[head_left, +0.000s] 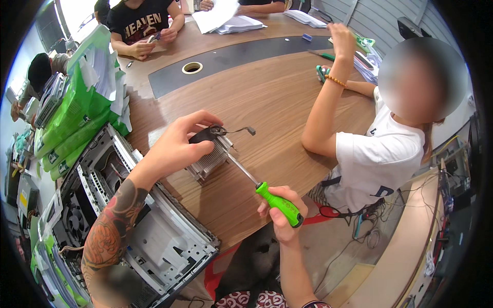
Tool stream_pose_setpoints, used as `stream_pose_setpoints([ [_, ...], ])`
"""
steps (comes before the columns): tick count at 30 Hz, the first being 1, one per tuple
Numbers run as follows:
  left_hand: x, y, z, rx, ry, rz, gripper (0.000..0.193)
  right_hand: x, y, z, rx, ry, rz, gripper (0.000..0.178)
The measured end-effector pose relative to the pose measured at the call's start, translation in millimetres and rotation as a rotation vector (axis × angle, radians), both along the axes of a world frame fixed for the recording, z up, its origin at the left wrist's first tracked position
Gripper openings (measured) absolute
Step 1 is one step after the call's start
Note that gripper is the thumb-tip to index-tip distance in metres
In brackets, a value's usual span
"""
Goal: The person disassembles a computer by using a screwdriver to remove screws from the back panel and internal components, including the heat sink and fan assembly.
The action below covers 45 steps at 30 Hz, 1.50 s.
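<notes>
My left hand [179, 142] is closed around a CPU cooler, its fingers over the black fan [204, 135] and its thumb along the side. Below them shows the silvery finned heat sink [209, 163], resting on or just above the wooden table. A short black cable with a small plug [250, 131] sticks out to the right. In my right hand [285, 218] is a screwdriver [275, 201] with a bright green handle, gripped from the side. Its metal shaft slants up and left, and the tip meets the edge of the heat sink; the exact contact point is hidden.
An opened computer case [164, 236] lies under and beside my left forearm. Green bags [77, 120] with papers stand behind it. A person in a white shirt [372, 159] sits close on the right, an elbow on the table [257, 97]. A beige ring [192, 68] lies farther back; others sit opposite.
</notes>
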<state>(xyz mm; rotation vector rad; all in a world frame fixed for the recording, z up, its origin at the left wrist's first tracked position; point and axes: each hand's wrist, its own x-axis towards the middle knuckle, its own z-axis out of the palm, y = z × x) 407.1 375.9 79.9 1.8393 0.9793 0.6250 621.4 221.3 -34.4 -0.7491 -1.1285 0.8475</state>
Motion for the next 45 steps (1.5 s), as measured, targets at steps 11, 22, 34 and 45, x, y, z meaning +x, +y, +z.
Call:
stream_pose_setpoints([
  [11,-5.7,-3.5,10.3,-0.025,0.077,-0.015,0.042,-5.1,-0.3,1.0,0.012,0.048,0.031,0.034],
  [22,-1.3,-12.9,18.2,-0.076,0.111,-0.023,0.055,0.1,0.5,19.5,-0.036,-0.099,0.035,0.032],
  [34,5.2,-11.0,11.9,-0.176,0.083,-0.004,0.036,5.2,-0.8,15.2,-0.006,-0.13,0.008,0.033],
  [45,9.0,-13.3,9.3,-0.071,0.088,-0.021,0.034,6.5,-1.1,16.1,0.02,-0.112,-0.043,0.034],
])
